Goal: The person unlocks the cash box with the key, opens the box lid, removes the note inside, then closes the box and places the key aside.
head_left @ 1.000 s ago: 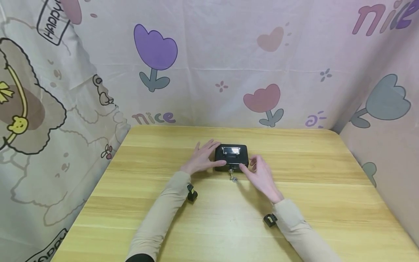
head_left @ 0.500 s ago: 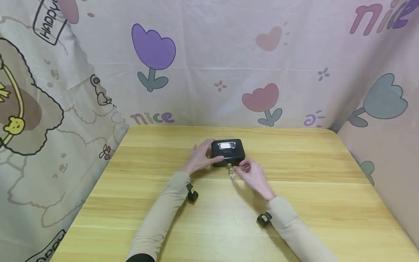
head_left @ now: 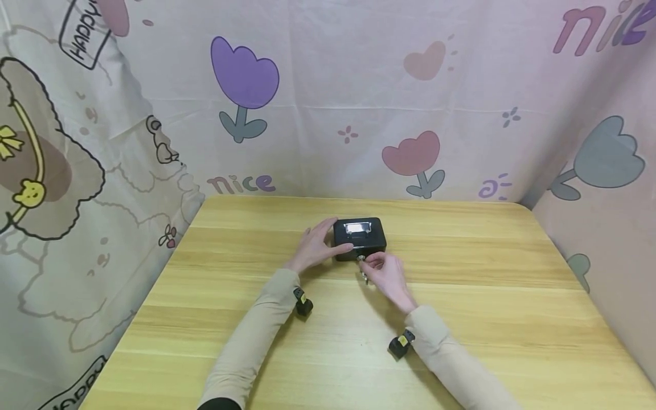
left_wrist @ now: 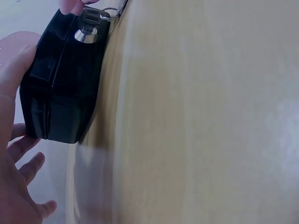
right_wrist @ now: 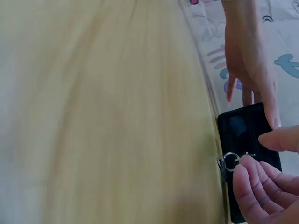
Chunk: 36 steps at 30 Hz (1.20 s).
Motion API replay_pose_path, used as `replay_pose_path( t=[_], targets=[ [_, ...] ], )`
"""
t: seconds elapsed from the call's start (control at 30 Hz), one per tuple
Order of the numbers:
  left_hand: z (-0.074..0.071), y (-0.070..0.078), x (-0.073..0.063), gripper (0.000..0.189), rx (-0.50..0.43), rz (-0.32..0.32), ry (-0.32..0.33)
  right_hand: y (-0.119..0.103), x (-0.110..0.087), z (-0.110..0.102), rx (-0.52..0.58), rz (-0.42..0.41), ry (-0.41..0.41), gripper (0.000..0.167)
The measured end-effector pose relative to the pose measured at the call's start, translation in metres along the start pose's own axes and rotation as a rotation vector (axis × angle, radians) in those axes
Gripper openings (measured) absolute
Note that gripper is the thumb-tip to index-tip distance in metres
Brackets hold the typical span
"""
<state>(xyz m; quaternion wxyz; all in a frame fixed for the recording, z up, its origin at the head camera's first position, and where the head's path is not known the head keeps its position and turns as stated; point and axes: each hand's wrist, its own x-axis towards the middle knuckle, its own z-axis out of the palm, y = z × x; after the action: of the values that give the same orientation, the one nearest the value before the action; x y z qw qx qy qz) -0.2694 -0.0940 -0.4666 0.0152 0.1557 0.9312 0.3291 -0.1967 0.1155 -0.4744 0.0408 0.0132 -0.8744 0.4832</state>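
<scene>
A small black cash box (head_left: 370, 241) with a silver handle on its lid sits near the back of the wooden table. A key (left_wrist: 90, 16) stands in the silver lock (left_wrist: 86, 35) on its front, with a ring (right_wrist: 231, 161) attached. My left hand (head_left: 311, 248) holds the box at its left side, thumb lying over the lid's front and fingers round the back corner. My right hand (head_left: 385, 275) is right at the lock, its curled fingertips (right_wrist: 244, 169) beside the key and ring. In the right wrist view its thumb stands apart from those fingers.
The table (head_left: 333, 353) has a back edge a little behind the box. A patterned cloth (head_left: 318, 62) hangs behind and at both sides. Black wrist cameras (head_left: 303, 307) sit at both sleeves, close over the tabletop.
The box has shifted slightly back and turned a little under my left hand. My right hand has left the box's right front corner and moved left to the key, its thumb and fingers drawing closer together.
</scene>
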Motion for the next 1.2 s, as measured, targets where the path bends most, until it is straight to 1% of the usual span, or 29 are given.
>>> replay_pose_path(
  t=[0.23, 0.37, 0.53, 0.77, 0.87, 1.2],
  targets=[
    [0.003, 0.002, 0.0, 0.097, 0.003, -0.009, 0.019, 0.007, 0.0, 0.007, 0.008, -0.036, 0.073, 0.018],
    [0.004, 0.002, -0.002, 0.096, -0.003, -0.016, 0.024, 0.008, -0.001, 0.011, 0.017, -0.054, 0.081, 0.016],
    [0.005, 0.0, -0.003, 0.096, -0.007, -0.01, 0.036, 0.009, -0.001, 0.014, 0.02, -0.064, 0.092, 0.014],
    [0.004, 0.0, -0.003, 0.096, -0.009, -0.013, 0.034, 0.013, -0.002, 0.017, 0.033, -0.051, 0.09, 0.013],
    [0.004, 0.0, -0.003, 0.096, -0.009, -0.017, 0.029, 0.014, -0.002, 0.018, 0.055, -0.045, 0.081, 0.012],
    [0.001, 0.002, -0.005, 0.096, -0.031, -0.021, 0.017, 0.014, -0.001, 0.02, 0.15, 0.027, 0.063, 0.013]
  ],
)
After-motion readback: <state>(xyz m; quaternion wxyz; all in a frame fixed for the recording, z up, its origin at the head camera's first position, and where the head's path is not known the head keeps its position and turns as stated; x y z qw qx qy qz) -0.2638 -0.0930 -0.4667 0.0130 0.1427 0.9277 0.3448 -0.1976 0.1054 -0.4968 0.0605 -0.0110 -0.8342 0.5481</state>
